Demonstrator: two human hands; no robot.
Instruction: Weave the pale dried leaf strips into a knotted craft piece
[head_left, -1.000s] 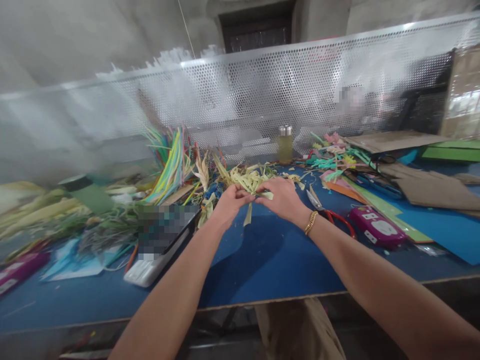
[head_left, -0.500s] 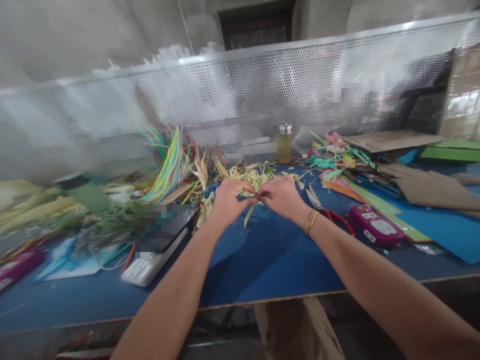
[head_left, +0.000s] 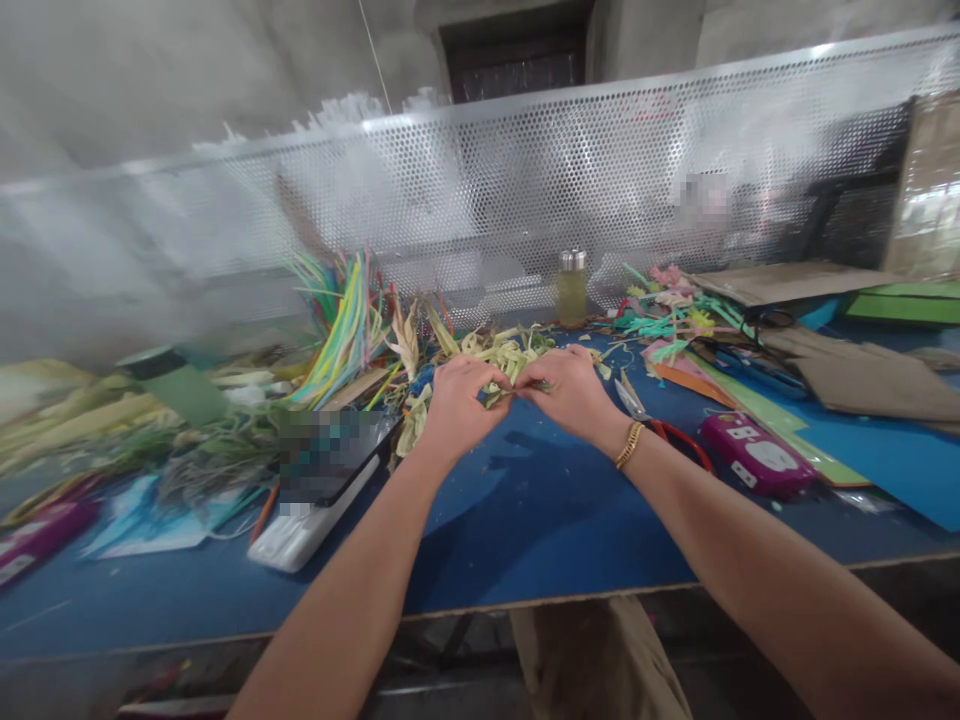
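Observation:
My left hand (head_left: 466,402) and my right hand (head_left: 568,392) meet over the blue table, thumbs and forefingers pinched together. Between their fingertips is a thin greenish strip (head_left: 498,397) that looks like corn husk; the fingers hide much of it. Just behind them lies a heap of pale green, curled husk strips (head_left: 517,350). A dried husk (head_left: 405,340) stands left of this heap. Scissors (head_left: 679,440) with red handles lie to the right of my right wrist.
On the left, a phone (head_left: 337,460) rests on a white block (head_left: 300,540), near coloured strips (head_left: 349,325) and a blue mask (head_left: 146,520). A lidded bottle (head_left: 572,290) stands behind. At right are a purple case (head_left: 757,455), cardboard (head_left: 885,375) and coloured sheets (head_left: 885,460).
Both hands stay pinched close together and have shifted only slightly. A drooping pale strip below the fingers no longer shows; more of the greenish strip shows by the left fingertips.

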